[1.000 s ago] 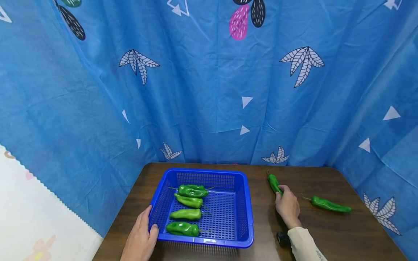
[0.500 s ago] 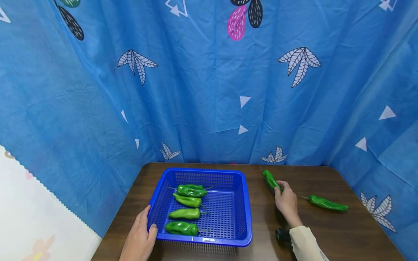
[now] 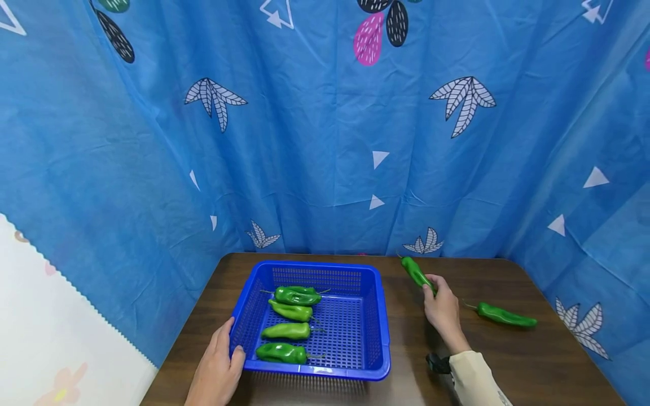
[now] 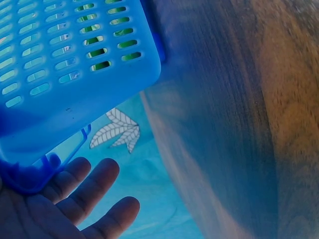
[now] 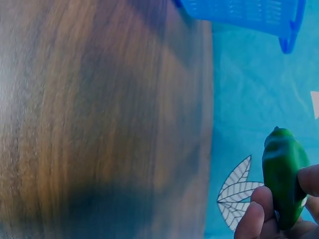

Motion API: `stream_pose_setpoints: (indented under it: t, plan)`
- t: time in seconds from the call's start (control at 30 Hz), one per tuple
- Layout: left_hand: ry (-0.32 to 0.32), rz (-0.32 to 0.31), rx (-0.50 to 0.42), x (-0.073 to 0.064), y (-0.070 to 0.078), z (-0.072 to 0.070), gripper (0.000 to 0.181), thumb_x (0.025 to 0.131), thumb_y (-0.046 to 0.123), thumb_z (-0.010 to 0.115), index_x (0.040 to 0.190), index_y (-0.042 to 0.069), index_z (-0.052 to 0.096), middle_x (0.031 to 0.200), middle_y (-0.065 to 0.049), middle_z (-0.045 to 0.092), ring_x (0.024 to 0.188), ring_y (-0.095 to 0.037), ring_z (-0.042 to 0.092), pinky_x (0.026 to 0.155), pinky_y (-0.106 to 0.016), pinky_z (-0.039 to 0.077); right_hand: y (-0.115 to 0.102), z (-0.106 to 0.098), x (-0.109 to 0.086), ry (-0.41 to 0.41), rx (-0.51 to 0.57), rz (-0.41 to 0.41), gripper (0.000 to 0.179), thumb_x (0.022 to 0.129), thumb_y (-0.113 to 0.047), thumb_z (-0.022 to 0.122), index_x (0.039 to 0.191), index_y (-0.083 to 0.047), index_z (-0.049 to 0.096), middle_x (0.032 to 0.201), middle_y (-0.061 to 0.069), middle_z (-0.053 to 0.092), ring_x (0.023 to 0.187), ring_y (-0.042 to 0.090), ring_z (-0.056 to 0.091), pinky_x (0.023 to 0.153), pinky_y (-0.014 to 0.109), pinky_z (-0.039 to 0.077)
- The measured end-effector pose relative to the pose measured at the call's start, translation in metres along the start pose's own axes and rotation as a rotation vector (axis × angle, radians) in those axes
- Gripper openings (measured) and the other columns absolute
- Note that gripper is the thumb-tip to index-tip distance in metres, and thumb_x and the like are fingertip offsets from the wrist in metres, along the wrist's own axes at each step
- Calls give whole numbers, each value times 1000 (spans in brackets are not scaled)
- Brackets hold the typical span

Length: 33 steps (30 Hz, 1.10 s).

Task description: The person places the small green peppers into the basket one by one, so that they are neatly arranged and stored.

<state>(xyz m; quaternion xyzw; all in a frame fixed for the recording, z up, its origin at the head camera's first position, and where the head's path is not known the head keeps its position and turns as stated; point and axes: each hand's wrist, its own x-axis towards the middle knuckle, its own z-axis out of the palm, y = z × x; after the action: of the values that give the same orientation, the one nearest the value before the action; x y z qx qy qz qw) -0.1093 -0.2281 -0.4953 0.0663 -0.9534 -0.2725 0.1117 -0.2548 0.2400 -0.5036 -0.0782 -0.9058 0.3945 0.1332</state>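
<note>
My right hand (image 3: pixel 443 307) pinches a long green chili pepper (image 3: pixel 413 270) near its tip, the stem pointing to the back left. In the right wrist view that same pepper (image 5: pixel 284 172) sits between thumb and fingers, above the table. My left hand (image 3: pixel 217 361) grips the left rim of a blue plastic basket (image 3: pixel 387 332), thumb over the rim near the front corner. Seen from the left wrist, the fingers (image 4: pixel 99 186) reach past the rim outside the perforated wall. Several green peppers (image 3: pixel 286 331) lie in the basket's left half, stems mostly rightward.
Another green pepper (image 3: pixel 505 314) lies on the brown wooden table (image 3: pixel 548 366), to the right of my right hand. A blue patterned curtain (image 3: pixel 315 141) hangs behind the table and along its sides. A small black device (image 3: pixel 438 363) sits at the right wrist.
My right hand has raised the chili pepper and moved it slightly left and back. The left hand keeps its place at the basket. The view has shifted slightly.
</note>
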Motion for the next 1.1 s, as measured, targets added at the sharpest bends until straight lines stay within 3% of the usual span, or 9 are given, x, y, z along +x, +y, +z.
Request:
stream_pose_setpoints:
  t: [0.37, 0.63, 1.1]
  plan:
    - [13, 5, -15, 0, -2, 0, 61, 98, 18, 52, 154, 5, 32, 149, -22, 45, 131, -43, 52, 103, -62, 44, -21, -2, -3, 35, 73, -33, 36, 105, -22, 51, 137, -6, 54, 122, 22, 65, 87, 31, 60, 67, 32, 44]
    - [41, 24, -18, -1, -5, 0, 61, 97, 17, 53, 154, 5, 33, 148, -22, 45, 130, -43, 53, 102, -61, 45, -51, -6, -2, 47, 131, -79, 34, 104, -20, 52, 136, -10, 56, 121, 20, 66, 84, 31, 60, 64, 32, 44]
    - [-10, -11, -19, -3, -3, 0, 62, 99, 20, 51, 155, 7, 30, 151, -21, 42, 132, -44, 51, 103, -62, 44, -83, -10, -9, -5, 235, -75, 33, 103, -17, 54, 135, -11, 57, 129, 17, 65, 99, 31, 64, 73, 31, 47]
